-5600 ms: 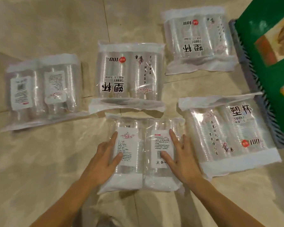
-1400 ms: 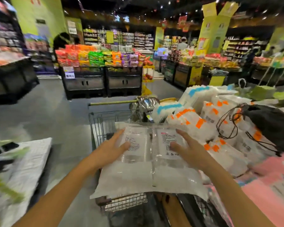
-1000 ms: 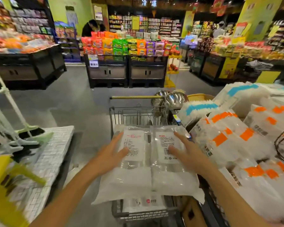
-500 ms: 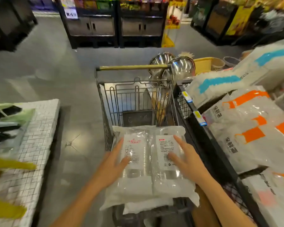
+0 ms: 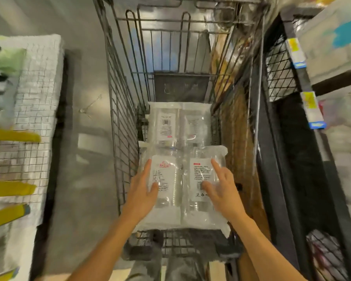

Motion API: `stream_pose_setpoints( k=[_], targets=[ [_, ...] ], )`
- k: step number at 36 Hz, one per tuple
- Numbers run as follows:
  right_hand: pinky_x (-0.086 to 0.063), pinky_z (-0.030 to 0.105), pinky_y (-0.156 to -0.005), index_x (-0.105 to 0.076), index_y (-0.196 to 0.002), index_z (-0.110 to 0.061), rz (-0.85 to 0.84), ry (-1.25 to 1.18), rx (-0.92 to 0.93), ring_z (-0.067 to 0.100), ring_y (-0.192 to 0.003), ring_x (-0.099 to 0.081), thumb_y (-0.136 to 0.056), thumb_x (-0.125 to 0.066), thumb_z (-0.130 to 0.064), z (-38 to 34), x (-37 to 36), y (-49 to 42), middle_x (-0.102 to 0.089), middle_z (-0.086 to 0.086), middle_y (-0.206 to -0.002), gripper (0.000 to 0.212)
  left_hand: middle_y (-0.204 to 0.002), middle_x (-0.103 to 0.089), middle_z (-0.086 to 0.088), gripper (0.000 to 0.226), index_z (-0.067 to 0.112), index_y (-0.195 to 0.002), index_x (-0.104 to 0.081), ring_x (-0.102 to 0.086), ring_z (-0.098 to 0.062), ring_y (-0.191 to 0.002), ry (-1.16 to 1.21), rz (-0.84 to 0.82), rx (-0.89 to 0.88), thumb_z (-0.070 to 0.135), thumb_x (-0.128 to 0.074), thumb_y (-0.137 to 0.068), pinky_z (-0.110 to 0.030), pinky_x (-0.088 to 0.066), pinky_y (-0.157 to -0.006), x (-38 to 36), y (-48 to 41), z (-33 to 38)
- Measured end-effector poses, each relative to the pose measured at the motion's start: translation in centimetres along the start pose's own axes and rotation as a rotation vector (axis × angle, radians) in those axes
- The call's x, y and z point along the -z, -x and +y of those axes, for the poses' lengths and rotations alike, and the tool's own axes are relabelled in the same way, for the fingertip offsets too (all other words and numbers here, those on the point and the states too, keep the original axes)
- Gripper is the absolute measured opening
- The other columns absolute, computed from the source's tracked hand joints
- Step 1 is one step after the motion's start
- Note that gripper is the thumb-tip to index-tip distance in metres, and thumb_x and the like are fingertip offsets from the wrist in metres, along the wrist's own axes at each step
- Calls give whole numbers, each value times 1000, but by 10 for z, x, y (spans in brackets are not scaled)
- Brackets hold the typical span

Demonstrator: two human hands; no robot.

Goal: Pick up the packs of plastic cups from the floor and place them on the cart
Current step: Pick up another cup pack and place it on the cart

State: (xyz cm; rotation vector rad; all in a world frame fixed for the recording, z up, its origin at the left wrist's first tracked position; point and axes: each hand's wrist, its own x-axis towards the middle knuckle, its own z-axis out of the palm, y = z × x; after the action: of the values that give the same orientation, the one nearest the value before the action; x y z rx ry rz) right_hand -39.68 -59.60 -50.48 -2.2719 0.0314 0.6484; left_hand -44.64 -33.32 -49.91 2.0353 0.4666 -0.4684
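Clear plastic, two cup packs in one wire cart (image 5: pixel 122 118).
Left hand (image 5: pixel 142 191) and right hand (image 5: pixel 224 192) grip the near pack (image 5: pixel 174 201) by its sides; far pack (image 5: pixel 178 124) lies just past the fingertips. Labels blurry, other fingers hidden.

Even indoor light falls from overhead, moderately bright. The grey floor (image 5: pixel 85 159) left of the fingers (image 5: pixel 147 169) shows a soft pale sheen, and the clear wrap of the pack (image 5: pixel 182 191) under them throws small white glints. The cart (image 5: pixel 122 118) wires just beyond the fingers are fairly sharp (label print is unreadable). Far left, the white stack (image 5: pixel 39 88) smears with motion blur; far right, the shelf rack (image 5: pixel 280 74) blurs too, its lines bowing at the edge.
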Motion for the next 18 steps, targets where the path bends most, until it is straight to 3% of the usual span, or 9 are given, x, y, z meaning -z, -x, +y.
stream_pose_setpoints(
  k=[2, 4, 7, 11, 13, 16, 18],
  targets=[
    [-36, 26, -105, -8, -154, -51, -35, -11, -26, 7, -130, -39, -94, -49, -57, 16, -16, -1, -19, -8, -156, 74, -161, -13, 18, 70, 59, -148, -1, -14, -12, -148, -18, 11, 47, 32, -45, -102, -51, -20, -120, -13, -2, -11],
    [-38, 38, -112, -4, -151, -57, -62, -18, -64, 12, -133, -40, -95, -48, -57, 31, -29, -1, -16, -9, -157, 71, -161, -13, 17, 68, 58, -149, 0, -11, -6, -143, -29, 27, 103, 32, -42, -102, -43, -15, -118, -27, -1, -20],
    [-27, 51, -119, -3, -150, -58, -69, -11, -88, 19, -149, -18, -95, -46, -58, 50, -47, -7, -11, -12, -161, 70, -160, -11, 11, 69, 59, -148, 1, -17, 8, -114, -62, 52, 113, 30, -41, -102, -29, -24, -105, -45, -4, -34],
    [-20, 53, -121, 1, -149, -58, -65, -8, -131, 16, -152, -5, -96, -48, -55, 68, -63, -14, -6, -15, -163, 72, -141, -26, 0, 73, 65, -144, 5, -46, -6, -95, -105, 50, 163, 35, -45, -99, -35, -49, -82, -59, -14, -51],
    [-16, 53, -122, -1, -150, -56, -88, -45, -139, 12, -152, 2, -94, -46, -58, 75, -68, -14, -1, -18, -164, 72, -141, -25, -2, 72, 62, -146, 6, -43, -6, -98, -140, 39, 170, 35, -43, -100, -32, -45, -79, -68, -15, -59],
    [-10, 51, -123, -1, -153, -55, -102, -64, -124, 10, -152, 9, -95, -45, -59, 82, -73, -14, 8, -24, -161, 73, -150, -23, 1, 72, 58, -148, 6, -27, 0, -99, -144, 21, 157, 32, -42, -101, -28, -35, -87, -77, -13, -68],
    [-9, 49, -122, 0, -152, -55, -92, -62, -112, 9, -152, 11, -96, -45, -58, 82, -75, -13, 13, -27, -159, 73, -149, -23, 2, 73, 59, -148, 5, -30, 3, -91, -130, 11, 158, 30, -44, -101, -27, -36, -88, -77, -14, -71]
  ],
)
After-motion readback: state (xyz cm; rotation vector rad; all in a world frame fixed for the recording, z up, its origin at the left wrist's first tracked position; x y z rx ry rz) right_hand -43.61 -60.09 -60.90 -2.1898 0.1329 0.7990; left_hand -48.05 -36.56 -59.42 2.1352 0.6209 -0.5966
